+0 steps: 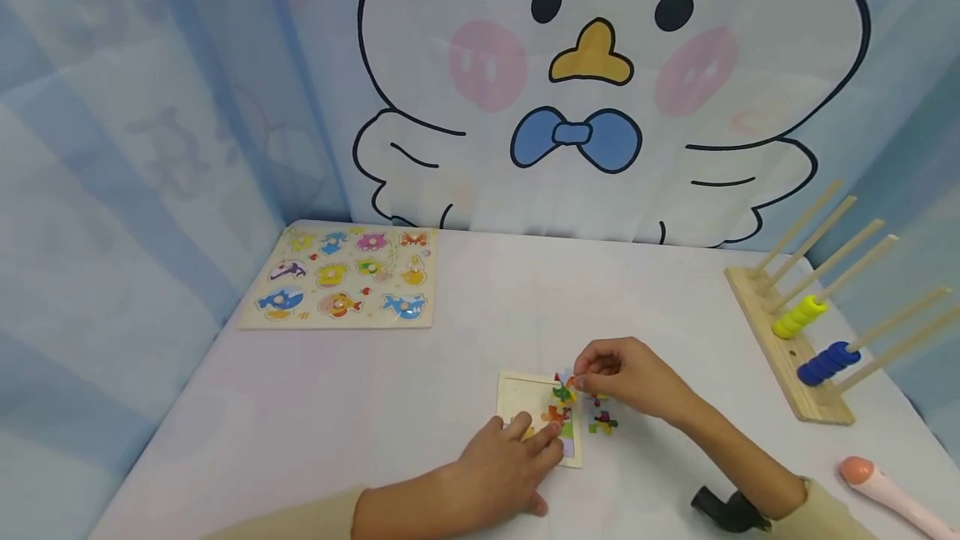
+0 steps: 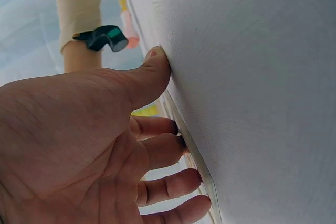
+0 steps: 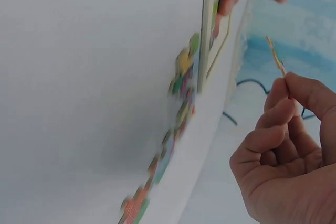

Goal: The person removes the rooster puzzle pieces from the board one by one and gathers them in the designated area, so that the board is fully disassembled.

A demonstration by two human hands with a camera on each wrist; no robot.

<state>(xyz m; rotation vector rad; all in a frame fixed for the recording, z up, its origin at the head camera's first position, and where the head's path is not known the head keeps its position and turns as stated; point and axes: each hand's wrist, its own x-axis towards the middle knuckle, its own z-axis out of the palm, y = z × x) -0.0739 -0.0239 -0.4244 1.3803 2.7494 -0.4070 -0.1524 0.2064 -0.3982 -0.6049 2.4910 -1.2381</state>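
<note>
A small wooden puzzle tray [image 1: 517, 394] lies on the white table with coloured jigsaw pieces along its right side. My left hand [image 1: 506, 465] rests over the tray's front part, fingers spread and fingertips pressing on pieces and frame; in the left wrist view the thumb [image 2: 155, 74] touches the table beside the tray's edge. My right hand [image 1: 630, 377] pinches a thin jigsaw piece [image 3: 275, 56] between thumb and index finger, raised above the tray's right edge. Several loose jigsaw pieces [image 1: 603, 422] lie just right of the tray, shown in a row in the right wrist view.
A wooden knob puzzle board [image 1: 337, 277] with animal shapes lies at the back left. On the right stands a wooden peg rack [image 1: 787, 348] with yellow and blue rings. A pink microphone-shaped toy [image 1: 885, 490] lies at the front right. A black strap-like device [image 1: 727, 511] sits at the right forearm.
</note>
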